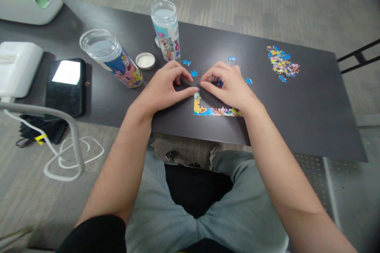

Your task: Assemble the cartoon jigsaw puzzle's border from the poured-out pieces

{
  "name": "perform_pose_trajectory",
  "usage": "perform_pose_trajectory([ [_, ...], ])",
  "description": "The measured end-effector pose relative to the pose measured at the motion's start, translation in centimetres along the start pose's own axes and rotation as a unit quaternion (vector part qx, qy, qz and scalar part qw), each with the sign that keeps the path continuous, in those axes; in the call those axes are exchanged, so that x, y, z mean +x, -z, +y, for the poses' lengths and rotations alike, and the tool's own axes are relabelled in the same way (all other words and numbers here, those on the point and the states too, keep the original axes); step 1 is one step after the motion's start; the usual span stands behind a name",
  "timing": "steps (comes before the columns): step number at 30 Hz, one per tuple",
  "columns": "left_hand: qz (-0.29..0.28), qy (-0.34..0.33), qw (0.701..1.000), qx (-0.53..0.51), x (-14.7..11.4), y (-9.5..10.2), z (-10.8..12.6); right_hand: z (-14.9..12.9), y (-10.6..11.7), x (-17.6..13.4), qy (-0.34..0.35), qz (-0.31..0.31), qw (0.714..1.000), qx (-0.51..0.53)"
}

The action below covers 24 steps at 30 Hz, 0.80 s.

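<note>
An L-shaped strip of joined jigsaw puzzle pieces point(208, 111) lies near the front edge of the dark table. My left hand point(168, 87) is at its upper left end, fingers apart, the thumb tip touching the top piece. Just across from it, my right hand point(227, 83) is curled, thumb and index tips close together; whatever they pinch is too small to make out. Blue shows beneath the right palm. That forearm covers the strip's right end. Loose blue puzzle pieces point(194, 73) lie beyond the hands, with another loose piece point(248, 81) beside my right hand.
A heap of puzzle pieces point(282, 62) lies on the table's right side. Two clear jars with cartoon prints, one nearer point(118, 61) and one farther point(168, 33), stand left of centre near a white lid point(145, 61). Farther left are a black phone-like device point(65, 87) and a white box point(19, 67).
</note>
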<state>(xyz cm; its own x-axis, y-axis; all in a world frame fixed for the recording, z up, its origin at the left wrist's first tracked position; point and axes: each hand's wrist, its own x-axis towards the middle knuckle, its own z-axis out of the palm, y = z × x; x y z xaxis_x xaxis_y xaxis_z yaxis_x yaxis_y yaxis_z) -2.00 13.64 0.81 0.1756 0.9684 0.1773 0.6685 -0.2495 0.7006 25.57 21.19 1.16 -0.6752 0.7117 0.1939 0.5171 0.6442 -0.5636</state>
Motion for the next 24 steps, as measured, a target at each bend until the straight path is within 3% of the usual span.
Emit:
perform_pose_trajectory([
  [3,0.045,0.003,0.998,0.048,-0.1,-0.4,-0.4,0.7,0.7,-0.2,-0.012,0.023,1.0,-0.008],
  [6,0.047,0.008,0.992,0.116,-0.1,-1.2,-0.6,1.5,1.6,-0.7,-0.018,0.047,0.999,-0.007],
  [14,-0.032,0.011,0.985,0.169,-0.3,-2.3,0.8,3.6,3.6,-3.3,-0.041,0.1,0.994,-0.005],
  [20,-0.054,-0.006,0.982,0.181,0.0,-3.7,2.2,4.5,3.8,-4.6,-0.056,0.094,0.994,0.002],
  [24,-0.069,-0.024,0.984,0.164,0.2,-3.9,2.6,3.3,3.3,-4.7,-0.025,0.04,0.998,-0.03],
])
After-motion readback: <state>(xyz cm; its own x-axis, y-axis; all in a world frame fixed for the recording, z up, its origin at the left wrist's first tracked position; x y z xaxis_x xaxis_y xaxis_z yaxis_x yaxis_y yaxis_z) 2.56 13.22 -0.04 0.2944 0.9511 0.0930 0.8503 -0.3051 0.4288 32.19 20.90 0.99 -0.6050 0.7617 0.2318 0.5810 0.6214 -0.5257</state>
